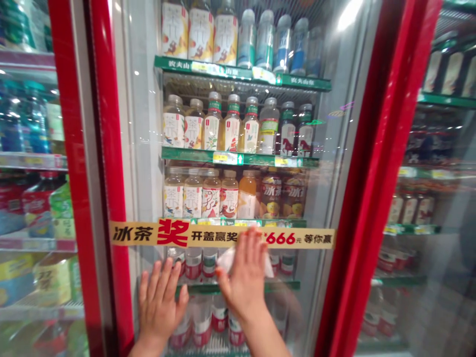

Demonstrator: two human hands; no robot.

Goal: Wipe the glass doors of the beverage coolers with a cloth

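My right hand (244, 280) lies with fingers stretched up over a white tissue (268, 267), which it holds flat against the glass door (143, 129) of a drinks fridge. The tissue's edges stick out on both sides of the palm. Its fingertips overlap a yellow strip (211, 236) with black and red lettering that runs across the glass. Lower and to the left, my left hand (159, 297) rests with fingers spread on or very near the glass, holding nothing. Whether its palm touches is hidden from me.
Behind the glass, bottles (232, 126) stand in rows on shelves with green edges (241, 74). Red door frames (111, 148) run up the left side and right side (390, 148). Neighbouring fridge sections hold more drinks, partly blurred. Lights reflect in the glass.
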